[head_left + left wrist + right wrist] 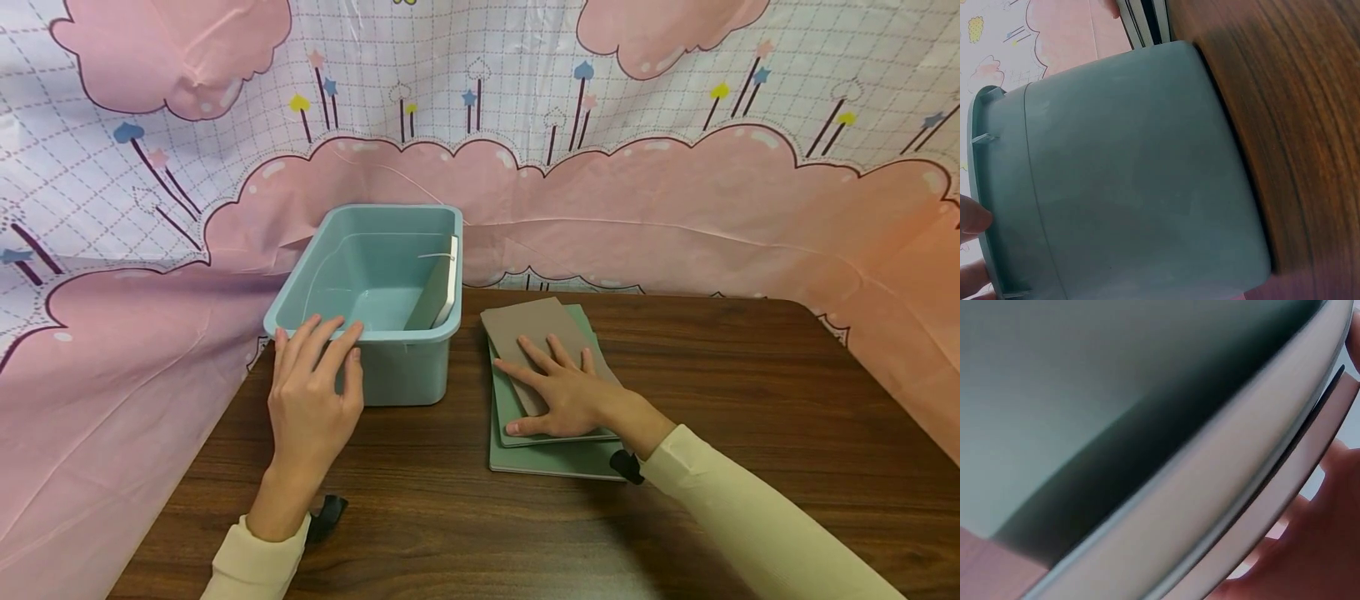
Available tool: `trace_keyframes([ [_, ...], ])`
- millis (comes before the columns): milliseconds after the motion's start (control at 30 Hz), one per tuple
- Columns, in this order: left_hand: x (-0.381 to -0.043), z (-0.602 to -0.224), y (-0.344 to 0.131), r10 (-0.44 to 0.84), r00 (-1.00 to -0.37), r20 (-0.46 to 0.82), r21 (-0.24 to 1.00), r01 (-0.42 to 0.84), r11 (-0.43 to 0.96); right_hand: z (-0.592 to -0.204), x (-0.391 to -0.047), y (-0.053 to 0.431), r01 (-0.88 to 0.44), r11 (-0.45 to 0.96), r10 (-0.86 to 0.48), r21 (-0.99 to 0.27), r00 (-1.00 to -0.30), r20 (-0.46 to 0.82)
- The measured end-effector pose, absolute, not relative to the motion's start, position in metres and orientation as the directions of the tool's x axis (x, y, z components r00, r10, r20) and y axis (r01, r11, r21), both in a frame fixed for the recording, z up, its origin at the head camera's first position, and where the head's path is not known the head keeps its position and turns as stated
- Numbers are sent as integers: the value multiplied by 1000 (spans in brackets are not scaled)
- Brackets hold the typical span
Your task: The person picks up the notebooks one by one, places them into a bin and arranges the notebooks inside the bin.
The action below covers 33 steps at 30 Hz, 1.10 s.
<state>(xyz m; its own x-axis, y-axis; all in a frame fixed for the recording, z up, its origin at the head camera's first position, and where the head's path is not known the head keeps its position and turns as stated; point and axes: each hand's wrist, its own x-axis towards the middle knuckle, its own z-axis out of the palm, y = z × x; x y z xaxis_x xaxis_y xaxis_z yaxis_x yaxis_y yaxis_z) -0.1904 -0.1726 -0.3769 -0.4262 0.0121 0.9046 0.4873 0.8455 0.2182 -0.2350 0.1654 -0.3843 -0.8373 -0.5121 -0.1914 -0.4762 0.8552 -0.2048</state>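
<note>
Cream-sleeved, resting left hand [311, 404], loosely spread, at rim [405, 337] of blue tub [401, 372]. Spreading right hand [564, 398] over brown notebook [527, 320], topping green notebooks [555, 460] on wood-grain surface [750, 417].

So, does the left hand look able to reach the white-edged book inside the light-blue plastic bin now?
Probably yes: the left hand is at the near rim of the open-topped bin, and nothing visible covers the white-edged book leaning against the bin's side wall.

Curtained-off workspace: cloud-print curtain [675, 208] around wood-grain table [750, 400].
</note>
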Motion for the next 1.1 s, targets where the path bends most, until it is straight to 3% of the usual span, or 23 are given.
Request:
trace_keyframes([
  [1100,-189,-375,-180,24,-429,903,220,509,832,-373,-226,154,-485,866,-499,-119,-843,-202],
])
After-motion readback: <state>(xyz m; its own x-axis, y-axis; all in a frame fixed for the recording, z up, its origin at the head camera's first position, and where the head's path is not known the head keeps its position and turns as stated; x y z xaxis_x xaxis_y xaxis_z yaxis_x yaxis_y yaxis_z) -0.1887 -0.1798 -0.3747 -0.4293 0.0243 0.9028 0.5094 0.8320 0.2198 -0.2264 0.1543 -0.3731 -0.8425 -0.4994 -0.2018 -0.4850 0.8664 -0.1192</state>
